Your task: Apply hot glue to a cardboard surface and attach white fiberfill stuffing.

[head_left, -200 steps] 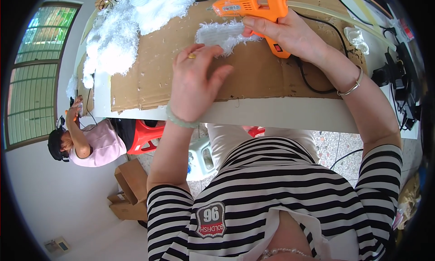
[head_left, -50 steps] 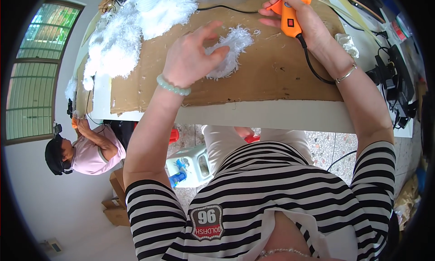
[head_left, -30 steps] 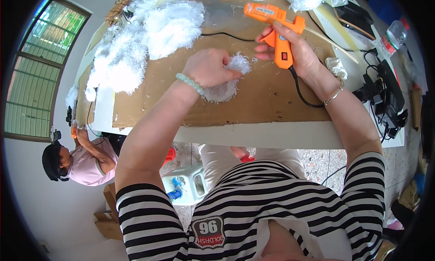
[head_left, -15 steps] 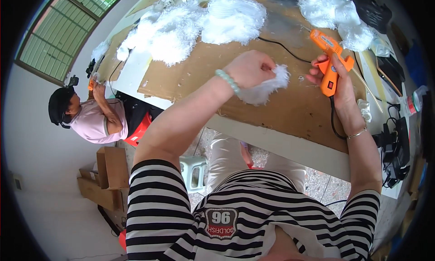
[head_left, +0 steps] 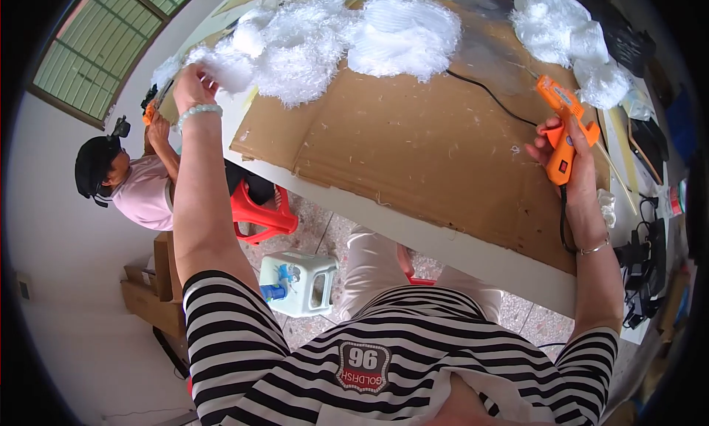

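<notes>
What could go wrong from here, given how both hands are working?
Heat: the right grip holds the orange glue gun with its nozzle near the white fluffy pile at far right; if hot, a swing might scorch fibres.
Snagging: the black cord runs close to the silver bracelet and could catch.
Tangling: the left grip is at a white fluffy piece beside a larger shaggy heap; strands may mesh.

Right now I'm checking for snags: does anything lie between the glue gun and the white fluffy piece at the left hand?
Yes: on a straight line from the orange glue gun in the right hand, a black cable crosses the cardboard, then white shaggy fabric lies beside the fluffy piece at the left hand. Heights unclear.
</notes>
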Tool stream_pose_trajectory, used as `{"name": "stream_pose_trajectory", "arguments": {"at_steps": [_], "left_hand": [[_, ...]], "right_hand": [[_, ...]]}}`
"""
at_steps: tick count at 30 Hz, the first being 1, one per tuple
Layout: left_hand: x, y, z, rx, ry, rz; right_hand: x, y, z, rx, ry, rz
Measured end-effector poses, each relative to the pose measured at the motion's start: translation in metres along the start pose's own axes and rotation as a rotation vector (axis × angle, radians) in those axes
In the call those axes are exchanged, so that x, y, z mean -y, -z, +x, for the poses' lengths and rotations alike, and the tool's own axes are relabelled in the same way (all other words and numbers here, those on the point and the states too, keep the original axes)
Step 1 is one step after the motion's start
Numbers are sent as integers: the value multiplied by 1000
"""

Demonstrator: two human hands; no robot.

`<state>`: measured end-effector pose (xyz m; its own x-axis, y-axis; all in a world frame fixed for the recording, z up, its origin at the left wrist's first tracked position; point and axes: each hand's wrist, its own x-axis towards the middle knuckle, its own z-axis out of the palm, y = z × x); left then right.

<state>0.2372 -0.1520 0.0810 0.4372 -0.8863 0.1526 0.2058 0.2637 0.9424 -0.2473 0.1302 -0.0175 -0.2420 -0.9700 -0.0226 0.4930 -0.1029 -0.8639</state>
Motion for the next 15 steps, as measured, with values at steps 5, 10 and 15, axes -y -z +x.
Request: {"name": "stream_pose_trajectory", "arguments": {"at_steps": [5,10,15], "left_hand": [[-15,20,65,-133,-109,164],[-12,-40,52,-90,-302,593],[14,-60,99,-122,-380,827]], "right_hand": [[-3,-12,1,-3,-11,-16],[-1,-6,-1,-70,-26,-36],[-2,-10,0,-108,-39,-48]]}}
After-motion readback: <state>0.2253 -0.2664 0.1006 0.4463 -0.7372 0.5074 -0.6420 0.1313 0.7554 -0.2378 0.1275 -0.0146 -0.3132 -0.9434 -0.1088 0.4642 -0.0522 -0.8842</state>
